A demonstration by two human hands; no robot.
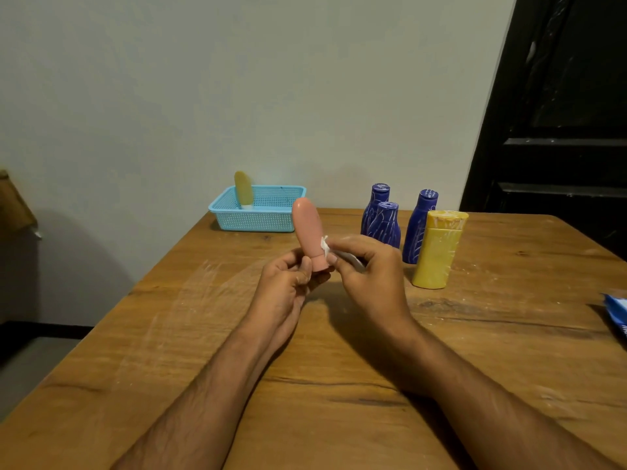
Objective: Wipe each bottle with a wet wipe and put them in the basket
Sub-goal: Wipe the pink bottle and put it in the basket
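My left hand (288, 283) grips a pink bottle (307, 228) by its cap end, holding it upright above the table. My right hand (369, 276) pinches a white wet wipe (325, 247) against the bottle's lower right side. A light blue basket (271, 218) stands at the table's far edge, with a pale yellow bottle (243, 193) leaning inside it. To the right stand three dark blue bottles (385, 225) and a yellow bottle (437, 249).
The wooden table (203, 334) shows pale smear marks. A blue wipes packet (617, 313) lies at the right edge of the view. A wall is behind the table, a dark door frame (559, 113) at the right.
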